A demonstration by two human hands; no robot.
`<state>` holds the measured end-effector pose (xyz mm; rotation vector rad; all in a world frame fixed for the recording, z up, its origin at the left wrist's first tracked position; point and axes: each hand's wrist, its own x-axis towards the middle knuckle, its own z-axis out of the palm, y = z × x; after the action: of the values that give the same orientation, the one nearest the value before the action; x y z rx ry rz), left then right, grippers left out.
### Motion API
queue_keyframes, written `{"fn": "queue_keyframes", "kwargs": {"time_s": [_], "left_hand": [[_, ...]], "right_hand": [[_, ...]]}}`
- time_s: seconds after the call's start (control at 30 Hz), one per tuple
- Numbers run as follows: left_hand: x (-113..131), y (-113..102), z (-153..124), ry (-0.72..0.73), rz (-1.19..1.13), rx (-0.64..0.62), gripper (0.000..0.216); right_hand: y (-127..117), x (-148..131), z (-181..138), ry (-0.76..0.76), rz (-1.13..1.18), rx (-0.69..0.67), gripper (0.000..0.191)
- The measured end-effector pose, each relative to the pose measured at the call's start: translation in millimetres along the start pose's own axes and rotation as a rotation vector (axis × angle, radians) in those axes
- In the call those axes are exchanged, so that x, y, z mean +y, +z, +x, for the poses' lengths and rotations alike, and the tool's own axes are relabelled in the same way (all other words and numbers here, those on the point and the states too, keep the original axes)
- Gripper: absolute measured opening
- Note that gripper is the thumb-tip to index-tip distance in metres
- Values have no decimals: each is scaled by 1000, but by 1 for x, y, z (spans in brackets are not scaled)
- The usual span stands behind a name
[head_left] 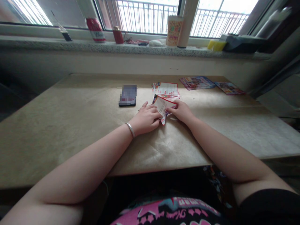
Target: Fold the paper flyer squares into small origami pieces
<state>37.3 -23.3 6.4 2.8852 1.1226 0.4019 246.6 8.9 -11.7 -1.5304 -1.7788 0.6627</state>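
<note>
A printed paper sheet (161, 104), white with red edging, is bent into folds between my hands over the table. My left hand (145, 119), below a silver bangle (130, 130), has its fingers curled onto the sheet's left and lower part. From the other side, my right hand (183, 111) pinches the right edge, thumb on top. Just beyond the folded sheet lies a loose stack of similar printed sheets (167, 88). How the left fingertips meet the paper underneath is hidden.
A phone (127, 95) lies left of the stack. Colourful printed sheets (197, 82) rest at the back right, with another printed sheet (229, 88) beside them. The windowsill (79, 47) behind holds a red can (95, 29), a patterned paper cup (174, 30) and a yellow item (216, 45).
</note>
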Motion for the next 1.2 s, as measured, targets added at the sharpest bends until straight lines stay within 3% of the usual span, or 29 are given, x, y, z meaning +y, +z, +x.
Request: {"fn": "queue_keyframes", "kwargs": {"time_s": [0.2, 0.37, 0.73, 0.83, 0.93, 1.03, 1.2], "left_hand": [[0, -1, 0, -4, 9, -16, 35], [-1, -2, -1, 9, -3, -9, 33], [-8, 4, -1, 15, -2, 75, 24], [-10, 7, -1, 6, 1, 191, 40], [-11, 8, -1, 32, 24, 271, 70], [-13, 7, -1, 57, 43, 268, 90], [-14, 8, -2, 29, 72, 243, 94]], "right_hand": [[2, 1, -3, 47, 184, -59, 58], [-1, 1, -5, -51, 81, -212, 20], [-4, 0, -7, -139, -35, -200, 13], [-6, -2, -7, -228, -79, -203, 17], [-8, -4, -8, -303, -135, -197, 19], [-9, -4, -8, -373, -201, -190, 19], [-9, -1, -9, -427, -342, -155, 17]]}}
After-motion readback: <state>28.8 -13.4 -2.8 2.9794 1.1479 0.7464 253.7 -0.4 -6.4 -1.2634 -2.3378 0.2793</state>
